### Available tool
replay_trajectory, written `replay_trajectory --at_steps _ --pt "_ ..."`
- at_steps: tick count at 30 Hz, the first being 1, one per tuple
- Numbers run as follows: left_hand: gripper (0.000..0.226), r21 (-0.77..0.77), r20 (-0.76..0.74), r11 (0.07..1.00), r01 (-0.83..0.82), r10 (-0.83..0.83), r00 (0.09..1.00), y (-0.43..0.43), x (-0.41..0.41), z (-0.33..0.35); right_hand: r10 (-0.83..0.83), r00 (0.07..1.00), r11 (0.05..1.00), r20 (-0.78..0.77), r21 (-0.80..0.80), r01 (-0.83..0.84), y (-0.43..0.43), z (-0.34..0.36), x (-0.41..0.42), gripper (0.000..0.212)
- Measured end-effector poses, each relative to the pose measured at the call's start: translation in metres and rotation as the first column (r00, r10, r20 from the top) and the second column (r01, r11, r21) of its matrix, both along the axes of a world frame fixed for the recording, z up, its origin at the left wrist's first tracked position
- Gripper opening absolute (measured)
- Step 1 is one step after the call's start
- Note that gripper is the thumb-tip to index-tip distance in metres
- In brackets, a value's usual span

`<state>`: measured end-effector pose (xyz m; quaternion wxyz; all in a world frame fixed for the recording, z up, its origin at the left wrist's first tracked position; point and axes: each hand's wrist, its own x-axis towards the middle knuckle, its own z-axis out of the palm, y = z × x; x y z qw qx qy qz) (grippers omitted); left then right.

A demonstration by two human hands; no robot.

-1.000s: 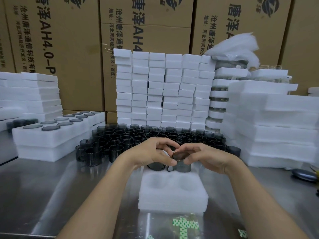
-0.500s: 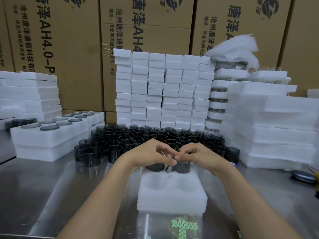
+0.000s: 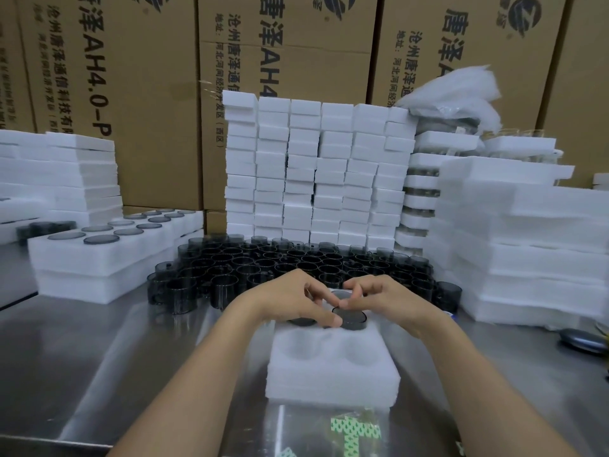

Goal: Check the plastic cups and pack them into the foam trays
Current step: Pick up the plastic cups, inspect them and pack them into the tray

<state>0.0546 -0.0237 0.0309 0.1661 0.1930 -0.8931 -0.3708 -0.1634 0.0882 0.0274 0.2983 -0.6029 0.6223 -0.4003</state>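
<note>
A white foam tray [image 3: 333, 374] with four round pockets lies on the steel table straight ahead of me. Its two near pockets are bare. A dark plastic cup [image 3: 301, 321] sits in the far left pocket. A second dark plastic cup [image 3: 352, 319] sits low in the far right pocket, its flat base facing up. My left hand [image 3: 290, 301] has its fingers curled, with the thumb against that cup's left side. My right hand [image 3: 382, 298] curls over it from the right, fingertips on its top. The far edge of the tray is hidden behind my hands.
Several loose dark cups [image 3: 296, 262] stand crowded just behind the tray. Filled foam trays [image 3: 108, 249] are stacked at the left, foam blocks [image 3: 316, 173] at the back, foam sheets [image 3: 527, 242] at the right. A printed plastic bag [image 3: 356, 430] lies at the table's front edge.
The cup that both hands held above the tray has come down into the far right pocket. Both hands dropped with it and stay around it.
</note>
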Motion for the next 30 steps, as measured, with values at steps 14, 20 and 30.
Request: replay_trajectory --at_steps 14,20,30 --pt "0.021 -0.293 -0.259 0.836 -0.464 0.397 0.88 -0.001 -0.013 -0.018 -0.004 1.0 1.0 0.015 -0.021 0.005 -0.006 -0.007 -0.002 0.032" --pt "0.015 -0.302 -0.34 0.685 -0.663 0.572 0.746 -0.018 -0.005 -0.023 0.001 1.0 1.0 -0.003 -0.012 -0.001 -0.007 -0.006 -0.001 0.034" --pt "0.043 -0.46 -0.189 0.448 -0.767 0.794 0.578 -0.038 0.008 -0.039 -0.022 0.999 0.999 0.03 -0.038 0.023 -0.01 -0.01 -0.003 0.036"
